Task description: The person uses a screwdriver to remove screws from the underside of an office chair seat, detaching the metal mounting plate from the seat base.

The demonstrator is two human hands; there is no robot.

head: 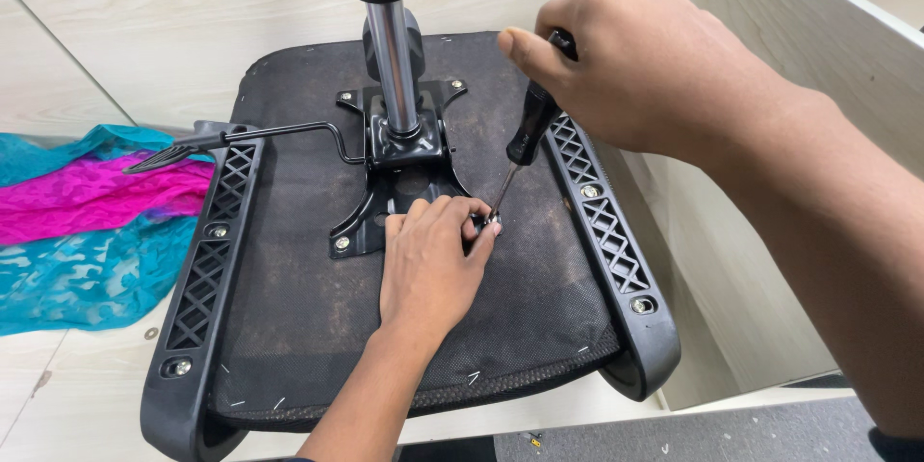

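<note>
Screwdriver (527, 130) | right hand (626, 67) grip closed round handle | left hand (428, 265) fingertips steadying tip

The left hand (428, 265) reaches in from the bottom edge on a bare forearm that rises almost straight up the picture. It lies palm down, back toward the camera, the wrist straight. Its fingers (452, 215) curl to the right and bunch together at the tips — pinched closed, thumb tucked out of sight beneath.

The right hand (640, 63) comes in from the right edge on a thick bare forearm that slopes down from upper centre to the lower right corner. It is held higher than the left, closed in a fist, knuckles upward — the thumb (525, 50) points left, pressed along the curled fingers.
</note>
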